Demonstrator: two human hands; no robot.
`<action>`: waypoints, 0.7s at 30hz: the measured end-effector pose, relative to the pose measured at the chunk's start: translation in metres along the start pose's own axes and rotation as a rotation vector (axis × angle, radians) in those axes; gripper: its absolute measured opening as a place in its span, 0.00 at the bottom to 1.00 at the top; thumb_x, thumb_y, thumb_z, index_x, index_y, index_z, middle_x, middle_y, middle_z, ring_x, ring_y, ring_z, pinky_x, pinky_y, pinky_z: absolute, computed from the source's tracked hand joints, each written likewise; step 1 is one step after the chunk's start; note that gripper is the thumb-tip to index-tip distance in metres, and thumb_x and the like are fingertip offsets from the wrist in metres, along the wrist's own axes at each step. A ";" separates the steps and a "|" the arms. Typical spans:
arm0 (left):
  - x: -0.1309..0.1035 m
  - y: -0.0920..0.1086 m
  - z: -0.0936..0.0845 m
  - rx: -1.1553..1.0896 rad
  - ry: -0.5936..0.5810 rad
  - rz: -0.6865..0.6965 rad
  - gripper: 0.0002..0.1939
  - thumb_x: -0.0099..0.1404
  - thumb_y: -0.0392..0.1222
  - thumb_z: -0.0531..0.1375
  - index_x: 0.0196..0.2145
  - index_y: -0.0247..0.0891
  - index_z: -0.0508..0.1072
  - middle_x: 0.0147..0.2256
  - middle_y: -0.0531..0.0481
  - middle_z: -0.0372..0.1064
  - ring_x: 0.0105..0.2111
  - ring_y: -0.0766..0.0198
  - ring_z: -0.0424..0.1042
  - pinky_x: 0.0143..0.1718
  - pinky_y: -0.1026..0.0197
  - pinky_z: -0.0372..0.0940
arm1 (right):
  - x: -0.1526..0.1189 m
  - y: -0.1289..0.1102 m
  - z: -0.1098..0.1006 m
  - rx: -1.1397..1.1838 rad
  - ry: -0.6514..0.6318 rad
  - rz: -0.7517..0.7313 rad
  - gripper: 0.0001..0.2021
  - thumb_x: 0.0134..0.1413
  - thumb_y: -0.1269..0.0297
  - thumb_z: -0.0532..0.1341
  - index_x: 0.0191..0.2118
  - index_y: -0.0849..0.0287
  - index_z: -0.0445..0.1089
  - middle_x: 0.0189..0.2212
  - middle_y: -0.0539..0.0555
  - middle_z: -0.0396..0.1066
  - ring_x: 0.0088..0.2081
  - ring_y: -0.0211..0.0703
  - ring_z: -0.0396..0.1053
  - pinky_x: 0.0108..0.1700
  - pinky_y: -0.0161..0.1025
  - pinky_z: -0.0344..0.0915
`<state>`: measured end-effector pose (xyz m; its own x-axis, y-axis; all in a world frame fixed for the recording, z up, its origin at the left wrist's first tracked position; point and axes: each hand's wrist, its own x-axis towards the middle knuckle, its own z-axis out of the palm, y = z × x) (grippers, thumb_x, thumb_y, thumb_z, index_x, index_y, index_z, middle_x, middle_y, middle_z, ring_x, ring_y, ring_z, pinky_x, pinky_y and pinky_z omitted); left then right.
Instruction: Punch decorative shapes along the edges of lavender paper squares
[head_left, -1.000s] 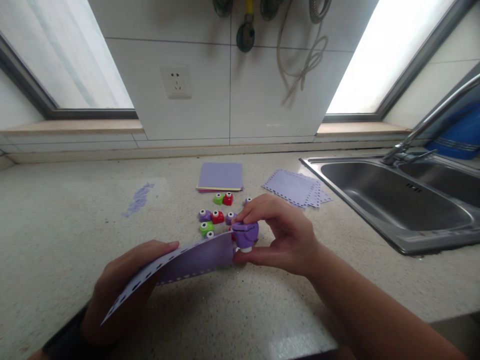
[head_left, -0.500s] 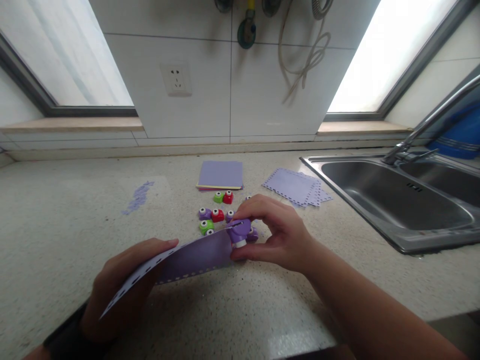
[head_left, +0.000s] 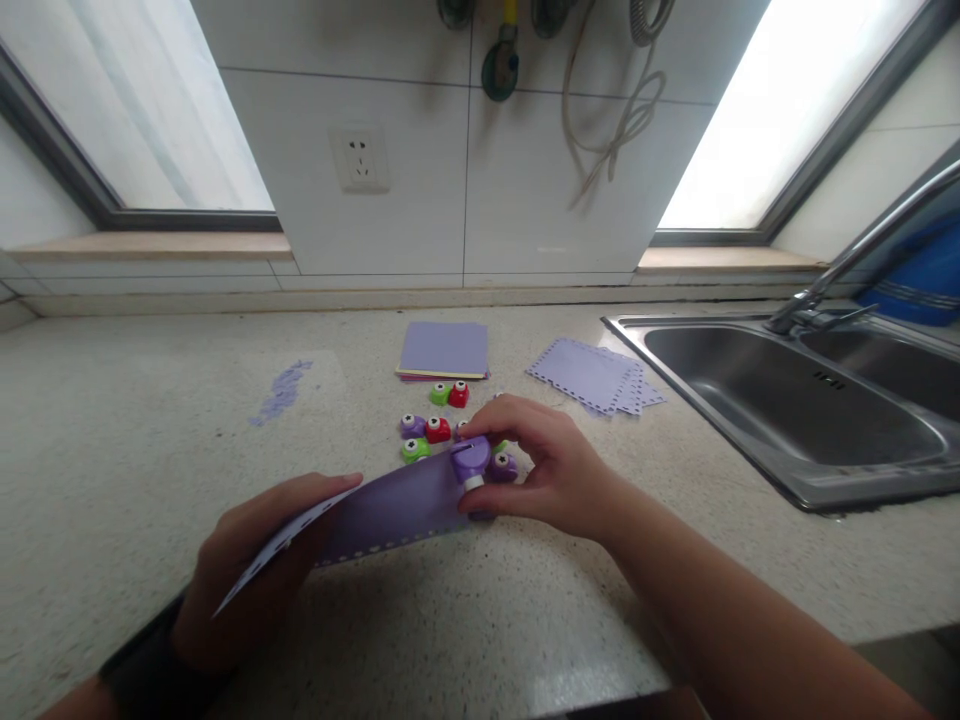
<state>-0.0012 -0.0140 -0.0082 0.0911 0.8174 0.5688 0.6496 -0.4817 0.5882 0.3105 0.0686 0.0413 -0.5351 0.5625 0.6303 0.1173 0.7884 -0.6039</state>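
Counter (head_left: 112, 450) runs back to the tiled wall (head_left: 375, 235). Its front edge shows at lower right, by the right forearm. Sink (head_left: 735, 400) bounds the right side, its rim well apart from the right hand (head_left: 555, 470). Counter surface lies between that hand and the rim, and a wider stretch lies left of the left hand (head_left: 259, 530).

Tighter toward the wall: small punches in purple, red and green (head_left: 438, 430) sit just beyond the held sheet, a few partly hidden by the right fingers. Past them, a paper stack (head_left: 444, 348), purple on top, yellow and reddish edges below. Right of the stack, fanned purple sheets (head_left: 581, 372) with notched edges, near the sink rim. Left, a scatter of purple scraps (head_left: 281, 393).

Left hand: closed on one end of the purple sheet (head_left: 397, 505), thumb on top, other fingers mostly hidden behind it. Sheet is raised, bowed and tilted, with punched holes along its lower edge.

Right hand: thumb below, fingers above, pinching the purple punch (head_left: 471, 462) at the sheet's right end. Gap is just the punch's height. Can't tell if it's pressed down. Dark wristband (head_left: 161, 650) on the left wrist.
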 end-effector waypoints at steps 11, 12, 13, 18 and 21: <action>0.005 0.003 -0.001 0.015 -0.032 -0.021 0.11 0.72 0.42 0.62 0.48 0.52 0.83 0.44 0.55 0.85 0.40 0.57 0.84 0.43 0.60 0.78 | -0.002 0.005 0.008 0.183 -0.035 0.252 0.24 0.48 0.57 0.79 0.51 0.55 0.77 0.42 0.55 0.77 0.41 0.44 0.74 0.44 0.43 0.73; 0.005 0.003 -0.001 0.029 -0.018 -0.042 0.10 0.71 0.43 0.63 0.46 0.51 0.83 0.42 0.55 0.85 0.38 0.57 0.84 0.42 0.61 0.78 | -0.002 0.006 0.010 0.226 -0.027 0.298 0.24 0.48 0.57 0.79 0.51 0.55 0.78 0.41 0.54 0.76 0.40 0.43 0.73 0.43 0.43 0.73; 0.006 0.004 0.000 0.038 -0.004 -0.065 0.09 0.70 0.43 0.63 0.44 0.51 0.84 0.40 0.56 0.85 0.36 0.57 0.84 0.39 0.61 0.78 | -0.002 0.006 0.012 0.278 -0.019 0.350 0.24 0.47 0.58 0.79 0.50 0.55 0.78 0.39 0.53 0.75 0.38 0.42 0.73 0.41 0.42 0.73; 0.013 0.007 -0.001 -0.016 0.009 -0.221 0.05 0.65 0.45 0.66 0.34 0.49 0.84 0.31 0.58 0.84 0.29 0.57 0.82 0.32 0.63 0.77 | -0.001 0.010 0.019 0.627 -0.056 0.636 0.25 0.45 0.58 0.80 0.48 0.58 0.78 0.26 0.46 0.70 0.27 0.34 0.69 0.29 0.33 0.70; 0.017 0.008 -0.001 -0.126 -0.016 -0.351 0.06 0.63 0.49 0.67 0.31 0.48 0.84 0.30 0.56 0.84 0.29 0.54 0.83 0.30 0.61 0.78 | 0.001 0.012 0.019 0.758 -0.108 0.707 0.22 0.48 0.58 0.79 0.47 0.59 0.78 0.26 0.46 0.73 0.26 0.33 0.71 0.30 0.31 0.71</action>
<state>0.0047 -0.0040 0.0070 -0.1089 0.9440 0.3114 0.5457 -0.2051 0.8125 0.2958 0.0742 0.0253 -0.6251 0.7805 -0.0110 -0.1033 -0.0968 -0.9899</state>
